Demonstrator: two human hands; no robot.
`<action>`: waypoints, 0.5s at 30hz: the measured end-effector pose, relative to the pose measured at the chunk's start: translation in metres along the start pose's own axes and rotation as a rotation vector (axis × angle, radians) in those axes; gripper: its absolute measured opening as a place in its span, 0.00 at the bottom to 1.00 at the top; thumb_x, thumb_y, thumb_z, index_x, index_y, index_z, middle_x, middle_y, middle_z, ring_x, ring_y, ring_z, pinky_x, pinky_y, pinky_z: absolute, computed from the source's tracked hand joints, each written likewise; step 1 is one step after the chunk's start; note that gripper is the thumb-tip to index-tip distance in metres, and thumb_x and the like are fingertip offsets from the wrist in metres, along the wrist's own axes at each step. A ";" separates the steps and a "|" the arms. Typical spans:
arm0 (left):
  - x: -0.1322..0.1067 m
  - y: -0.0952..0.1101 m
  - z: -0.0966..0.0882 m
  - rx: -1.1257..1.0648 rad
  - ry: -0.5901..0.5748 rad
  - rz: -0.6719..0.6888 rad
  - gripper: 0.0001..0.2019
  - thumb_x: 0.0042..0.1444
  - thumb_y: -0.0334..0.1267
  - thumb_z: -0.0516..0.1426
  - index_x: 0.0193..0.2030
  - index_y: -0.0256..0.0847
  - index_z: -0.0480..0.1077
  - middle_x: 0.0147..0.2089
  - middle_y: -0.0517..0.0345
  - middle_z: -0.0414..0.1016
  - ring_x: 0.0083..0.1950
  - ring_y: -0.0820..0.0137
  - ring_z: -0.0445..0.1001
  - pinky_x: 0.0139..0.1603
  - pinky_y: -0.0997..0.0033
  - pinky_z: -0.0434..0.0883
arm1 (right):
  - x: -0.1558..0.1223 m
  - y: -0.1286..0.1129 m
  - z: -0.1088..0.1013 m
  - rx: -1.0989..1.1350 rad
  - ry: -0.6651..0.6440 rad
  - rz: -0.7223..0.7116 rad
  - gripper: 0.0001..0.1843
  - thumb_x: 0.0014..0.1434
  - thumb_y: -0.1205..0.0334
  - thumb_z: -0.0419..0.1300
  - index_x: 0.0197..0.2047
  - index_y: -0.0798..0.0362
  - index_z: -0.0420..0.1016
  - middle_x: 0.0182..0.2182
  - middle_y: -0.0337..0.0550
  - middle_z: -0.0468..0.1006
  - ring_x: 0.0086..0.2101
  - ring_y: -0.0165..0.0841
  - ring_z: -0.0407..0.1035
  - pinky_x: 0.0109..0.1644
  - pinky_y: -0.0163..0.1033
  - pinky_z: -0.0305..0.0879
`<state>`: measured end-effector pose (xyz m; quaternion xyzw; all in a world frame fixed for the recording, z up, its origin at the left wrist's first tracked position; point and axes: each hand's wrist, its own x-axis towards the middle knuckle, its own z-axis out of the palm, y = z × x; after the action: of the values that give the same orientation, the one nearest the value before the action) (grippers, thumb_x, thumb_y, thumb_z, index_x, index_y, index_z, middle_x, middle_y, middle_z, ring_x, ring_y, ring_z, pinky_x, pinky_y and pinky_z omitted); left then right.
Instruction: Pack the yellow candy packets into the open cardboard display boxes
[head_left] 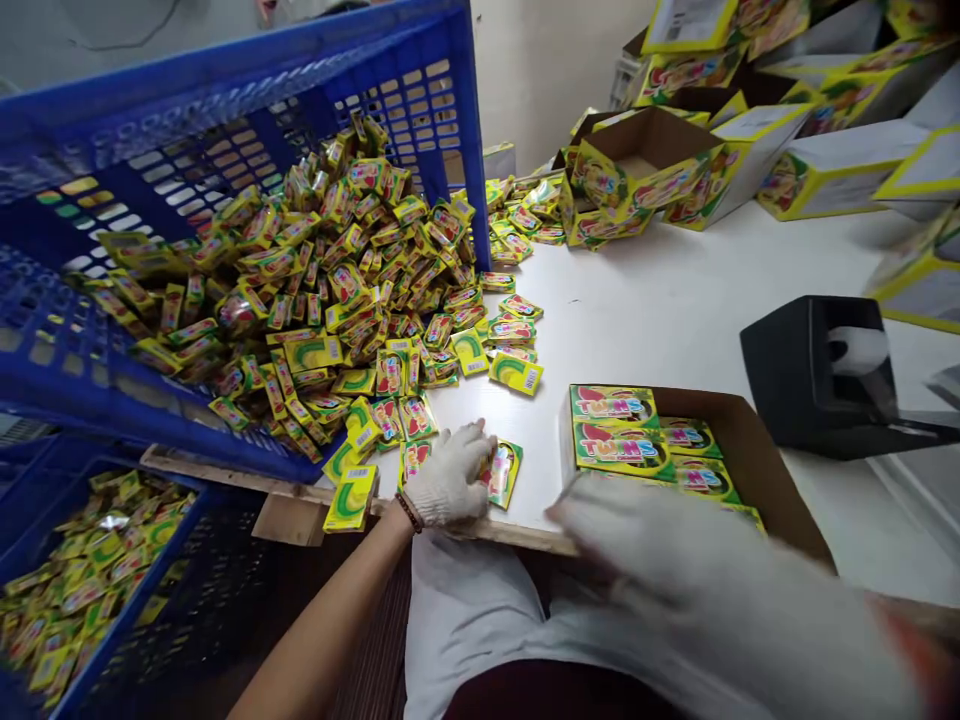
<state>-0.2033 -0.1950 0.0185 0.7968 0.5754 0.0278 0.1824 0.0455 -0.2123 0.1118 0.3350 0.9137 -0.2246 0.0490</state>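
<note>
My left hand [452,475], in a white knit glove, rests on the table near its front edge. Its fingers and thumb curl around the left end of a small yellow-green candy box [505,474], partly hiding it. Another candy box [415,460] lies at its wrist side. My right hand [637,530], also gloved, is smeared by motion in front of an open carton [787,480]; its fingers cannot be made out. Inside the carton, several candy boxes marked TWINS [622,446] lie in rows, partly hidden by the right hand.
A blue crate [480,130] lies tipped at left, spilling a heap of candy boxes [345,285] onto the white table [645,320]. A black tape dispenser [787,380] stands at right. Several cartons [637,170] are stacked behind. A lower blue crate [161,570] holds more boxes.
</note>
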 end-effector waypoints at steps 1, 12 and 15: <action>-0.004 0.000 -0.002 0.020 0.092 -0.089 0.27 0.53 0.33 0.55 0.62 0.41 0.68 0.67 0.43 0.67 0.68 0.57 0.64 0.68 0.54 0.60 | 0.013 -0.017 0.013 0.036 -0.031 -0.035 0.25 0.58 0.70 0.52 0.54 0.43 0.77 0.48 0.49 0.79 0.44 0.40 0.73 0.48 0.42 0.72; -0.042 -0.027 -0.004 0.116 0.116 -0.620 0.23 0.51 0.45 0.63 0.52 0.37 0.66 0.45 0.41 0.78 0.47 0.53 0.77 0.45 0.62 0.68 | 0.120 -0.024 0.094 0.083 0.144 0.484 0.31 0.64 0.54 0.56 0.68 0.51 0.63 0.61 0.61 0.67 0.59 0.51 0.62 0.57 0.50 0.61; -0.034 -0.031 0.004 -0.132 0.176 -0.645 0.24 0.47 0.44 0.66 0.49 0.39 0.67 0.37 0.51 0.78 0.38 0.61 0.77 0.39 0.68 0.67 | 0.120 -0.027 0.079 0.073 0.135 0.505 0.30 0.63 0.54 0.58 0.67 0.49 0.65 0.54 0.57 0.71 0.53 0.48 0.67 0.52 0.47 0.64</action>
<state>-0.2420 -0.2191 0.0098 0.5548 0.8082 0.0746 0.1827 -0.0686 -0.1949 0.0222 0.5681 0.7937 -0.2153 0.0304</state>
